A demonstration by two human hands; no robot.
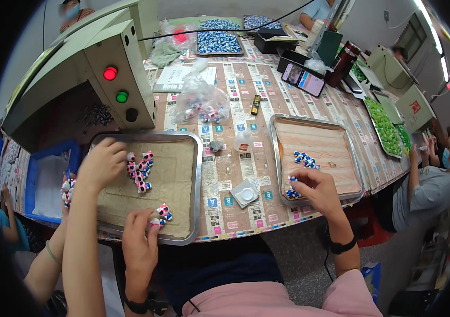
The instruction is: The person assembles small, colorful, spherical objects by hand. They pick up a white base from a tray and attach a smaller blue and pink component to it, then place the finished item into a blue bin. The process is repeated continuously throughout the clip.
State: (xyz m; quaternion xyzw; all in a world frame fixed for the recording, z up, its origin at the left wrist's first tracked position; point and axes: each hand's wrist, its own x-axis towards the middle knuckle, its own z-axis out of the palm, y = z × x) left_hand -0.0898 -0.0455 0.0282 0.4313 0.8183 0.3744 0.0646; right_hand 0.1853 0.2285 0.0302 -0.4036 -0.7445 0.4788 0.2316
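Observation:
My left hand (pixel 139 244) is at the near edge of a cloth-lined metal tray (pixel 197 185). Its thumb and fingers close on a small pink-and-white figurine (pixel 154 222), partly hidden by the fingertips. Right beside it lie a couple of blue, pink and white figurines (pixel 164 212), and a loose cluster of similar figurines (pixel 140 171) sits farther back. Over the second lined tray (pixel 359 174), my right hand (pixel 320 191) pinches a small blue-and-white piece (pixel 292 179). More blue-and-white pieces (pixel 305 158) lie beyond it, with others (pixel 292 194) under the fingers.
A co-worker's hand (pixel 103 165), blurred, reaches over the left tray. Behind it stands a machine (pixel 130 79) with red and green lights. Between the trays are a small bottle (pixel 244 141) and a white square holder (pixel 245 193). Farther back lie a bag of figurines (pixel 201 103) and a phone (pixel 303 79).

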